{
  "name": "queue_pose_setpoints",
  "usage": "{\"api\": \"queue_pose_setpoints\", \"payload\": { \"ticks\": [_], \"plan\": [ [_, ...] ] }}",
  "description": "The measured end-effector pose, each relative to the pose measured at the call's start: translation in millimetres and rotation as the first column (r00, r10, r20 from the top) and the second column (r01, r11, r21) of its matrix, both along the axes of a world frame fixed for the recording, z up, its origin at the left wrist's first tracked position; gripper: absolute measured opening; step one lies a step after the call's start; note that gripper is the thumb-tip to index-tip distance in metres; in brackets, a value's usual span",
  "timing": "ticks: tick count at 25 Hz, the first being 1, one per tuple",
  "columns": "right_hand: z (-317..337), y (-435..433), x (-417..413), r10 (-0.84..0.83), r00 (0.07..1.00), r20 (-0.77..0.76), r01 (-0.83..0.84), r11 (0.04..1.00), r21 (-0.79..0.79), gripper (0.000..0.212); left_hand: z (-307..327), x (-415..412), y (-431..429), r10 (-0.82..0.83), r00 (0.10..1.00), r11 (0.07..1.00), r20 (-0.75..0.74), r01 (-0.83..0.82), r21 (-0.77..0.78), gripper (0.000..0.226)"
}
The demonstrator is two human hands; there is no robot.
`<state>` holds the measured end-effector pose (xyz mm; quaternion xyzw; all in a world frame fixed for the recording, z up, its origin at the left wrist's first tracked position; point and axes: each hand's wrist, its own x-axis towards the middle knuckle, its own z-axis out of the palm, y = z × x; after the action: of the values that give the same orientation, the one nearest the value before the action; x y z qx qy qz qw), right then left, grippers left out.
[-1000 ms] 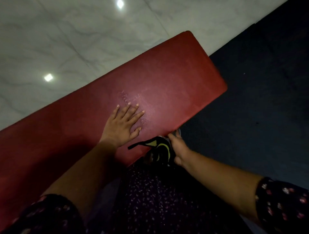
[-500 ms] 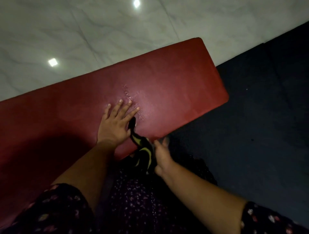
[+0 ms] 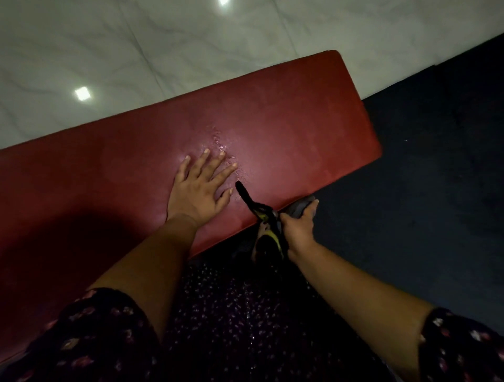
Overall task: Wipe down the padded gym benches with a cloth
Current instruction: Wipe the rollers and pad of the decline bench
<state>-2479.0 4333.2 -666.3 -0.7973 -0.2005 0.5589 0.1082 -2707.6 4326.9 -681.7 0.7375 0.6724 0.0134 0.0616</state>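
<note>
The right hand (image 3: 298, 229) sits at the near long edge of the red padded worktop (image 3: 286, 122). Its grip is curled tight round a bunched cloth (image 3: 268, 240), which is black with yellow-green trim, and a grey part pokes out past the fingers. One thin black tail of the cloth runs up and left from the grip onto the padding. The rest hangs below the grip, off the edge, in front of dark speckled clothing (image 3: 231, 313).

Left of the grip, just beside that tail, the left hand (image 3: 201, 188) lies flat on the padding with its fingers straight and spread, holding nothing. Up and left of the grip, by those fingertips, a line of wet droplets (image 3: 226, 152) glistens.

Above and to the right of the grip, smooth red padding stretches to the rounded short end, whose near corner lies right of the grip. Past the far long edge lies pale marble floor (image 3: 136, 54). To the right of the grip and beyond the short end lies dark matting (image 3: 436, 191). Far left of the grip the worktop runs into shadow and out of view.

By count there are:
- one worktop
- one cloth
- two hands
- two floral sleeves, one left (image 3: 95, 327) and one right (image 3: 463, 351)
- two bright light reflections on the marble, one (image 3: 81, 93) well left of the grip and one (image 3: 223, 1) at the top edge
</note>
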Motion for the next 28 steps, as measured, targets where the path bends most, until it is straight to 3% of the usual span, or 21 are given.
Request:
{"api": "queue_pose_setpoints", "payload": {
  "ticks": [4, 6, 9, 12, 15, 17, 20, 22, 25, 28],
  "plan": [
    [19.9, -73.1, -43.6, 0.341, 0.935, 0.095, -0.349, 0.934, 0.081, 0.104, 4.1, -2.2, 2.0, -0.003, 1.0, 0.997, 0.025, 0.005, -0.08, 0.055],
    [28.1, -102.8, -58.5, 0.408, 0.901, 0.147, -0.423, 0.901, 0.095, 0.107, 8.9, -5.3, 3.2, -0.03, 0.994, 0.994, 0.106, 0.042, -0.106, 0.056],
    [38.9, -115.2, -64.8, 0.164, 0.968, 0.188, -0.207, 0.947, 0.244, 0.107, 19.4, -21.8, -16.7, -0.145, 0.986, 0.985, 0.086, 0.151, -0.079, 0.055],
    [34.2, -104.5, -57.2, -0.087, 0.977, 0.194, 0.008, 0.927, 0.375, 0.116, 28.9, -56.6, -61.8, -0.084, 0.996, 0.994, 0.0, 0.084, -0.075, 0.056],
    [20.2, -91.5, -67.2, -0.234, 0.962, -0.139, 0.251, 0.96, 0.125, 0.134, 39.3, -83.5, -97.3, 0.008, 1.0, 0.998, -0.01, -0.009, -0.054, 0.056],
    [-2.6, -96.3, -73.6, -0.298, 0.942, -0.153, 0.305, 0.952, 0.023, 0.126, 45.1, -98.8, -112.0, 0.013, 1.0, 0.999, -0.011, -0.014, -0.041, 0.056],
    [10.7, -104.4, -91.1, -0.221, 0.971, -0.089, 0.231, 0.966, 0.118, 0.102, 49.5, -116.2, -124.2, -0.077, 0.997, 0.995, 0.007, 0.077, -0.062, 0.056],
    [36.7, -127.4, -117.1, -0.209, 0.968, -0.142, 0.232, 0.957, 0.172, 0.102, 50.8, -121.9, -125.0, -0.101, 0.995, 0.992, 0.022, 0.103, -0.075, 0.056],
    [67.8, -182.4, -158.3, -0.066, 0.926, -0.371, 0.138, 0.976, 0.17, 0.098, 51.3, -121.2, -125.5, -0.064, 0.997, 0.996, 0.053, 0.067, -0.057, 0.056],
    [61.3, -180.0, -156.4, -0.027, 0.946, -0.322, 0.116, 0.959, 0.259, 0.098, 50.3, -120.6, -124.8, -0.069, 0.996, 0.997, 0.054, 0.071, -0.038, 0.055]
  ]
}}
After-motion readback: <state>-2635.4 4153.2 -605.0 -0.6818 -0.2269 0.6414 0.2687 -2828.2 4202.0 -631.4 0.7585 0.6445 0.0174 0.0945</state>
